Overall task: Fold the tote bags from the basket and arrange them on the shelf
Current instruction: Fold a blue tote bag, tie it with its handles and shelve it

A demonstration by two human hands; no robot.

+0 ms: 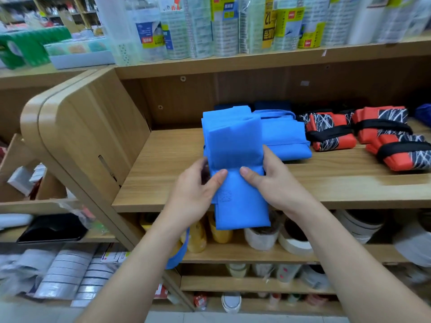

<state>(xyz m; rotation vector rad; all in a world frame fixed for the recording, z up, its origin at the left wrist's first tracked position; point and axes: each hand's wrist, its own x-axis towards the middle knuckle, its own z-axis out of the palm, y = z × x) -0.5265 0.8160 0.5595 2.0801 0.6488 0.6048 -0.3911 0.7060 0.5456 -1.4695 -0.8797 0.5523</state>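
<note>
- Head view is showing two bare hands holding a blue tote bag [235, 145] in front of a wooden shelf [163, 173].
- The left hand [198, 185] is pinching the left side of the bag: its thumb is lying on the front of the cloth and its fingers are going behind it.
- The right hand [268, 183] is gripping the right side, with the thumb on the front and the fingers curling round the edge.
- The two thumbs are pointing toward each other, near but apart, just under a folded-over flap.
- The bag is staying partly folded; its upper part is rising over the shelf board and its lower part is hanging down before the front edge. Perhaps it is leaning on this edge, but the view is not making it clear.
- A blue strap [179, 257] is hanging under the left forearm.
- Behind the held bag, a folded blue bag [284, 141] is lying flat on the board.
- To the right of it, red patterned bags [331, 134] are lying in a group, each one with a black strap around it.
- Tape rolls [293, 238] are sitting on the lower board.
</note>
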